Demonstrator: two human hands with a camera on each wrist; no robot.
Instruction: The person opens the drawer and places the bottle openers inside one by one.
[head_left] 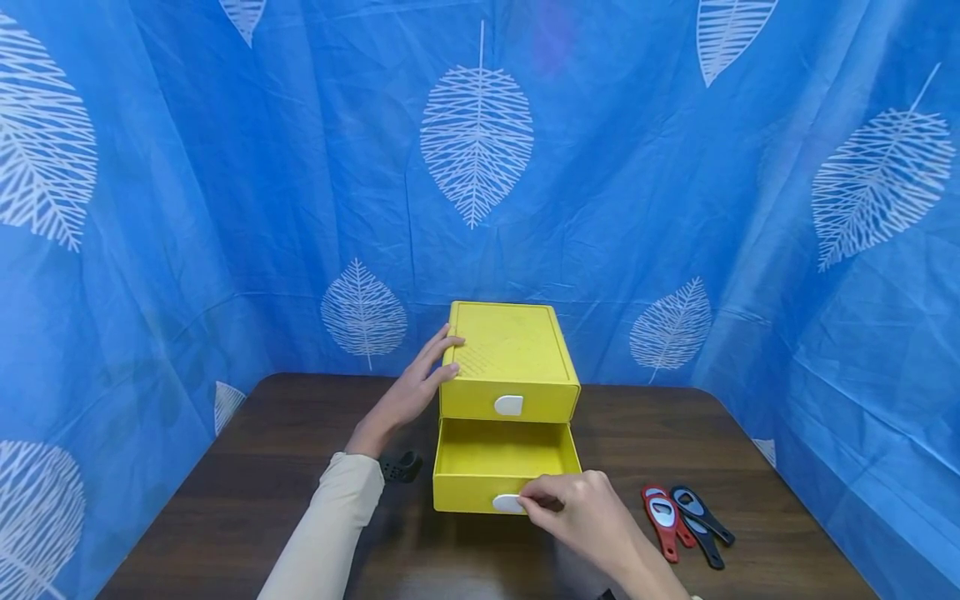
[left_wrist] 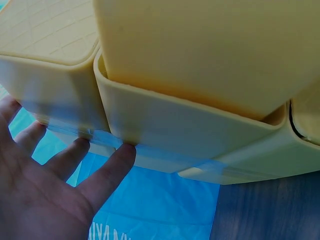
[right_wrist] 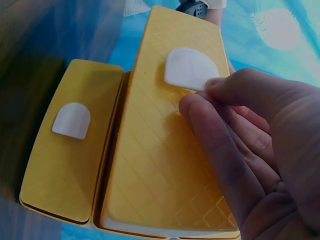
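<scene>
A small yellow two-drawer cabinet stands in the middle of the table. Its upper drawer is pushed in, while the lower drawer is pulled out and looks bare inside. My right hand pinches the white handle of the lower drawer between thumb and index finger. At the cabinet's left side, my left hand rests along the upper edge, fingers spread and fairly straight. The left wrist view has its fingertips against the yellow side wall. A second white handle sits on the upper drawer.
Several red bottle openers and black bottle openers lie together on the dark wooden table, right of my right hand. A blue curtain with white leaf prints hangs close behind the table and along both sides.
</scene>
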